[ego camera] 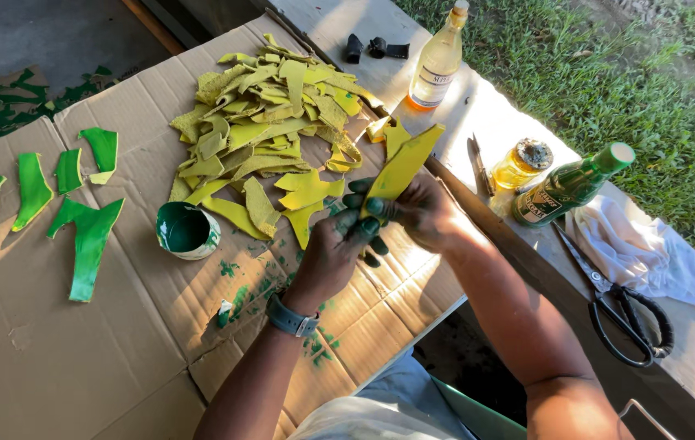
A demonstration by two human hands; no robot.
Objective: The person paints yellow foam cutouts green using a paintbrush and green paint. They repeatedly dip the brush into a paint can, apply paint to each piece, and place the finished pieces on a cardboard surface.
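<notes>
Both my hands hold one long yellow leaf-shaped piece (404,165) above the flattened cardboard (79,350). My left hand (338,248), fingertips stained green and a grey watch on the wrist, grips its lower end. My right hand (422,210) holds it from the right side. A heap of similar yellow pieces (270,122) lies just beyond my hands. A small round tub of green paint (187,230) stands to the left of my left hand. Several pieces painted green (87,236) lie spread on the cardboard at far left.
On the wooden board at right stand a pale yellow bottle (437,61), a small jar of yellow liquid (523,163) and a green bottle (571,185). Black-handled scissors (624,314) lie beside a white cloth (645,253). Grass (608,73) borders the right side. Green paint smears dot the cardboard.
</notes>
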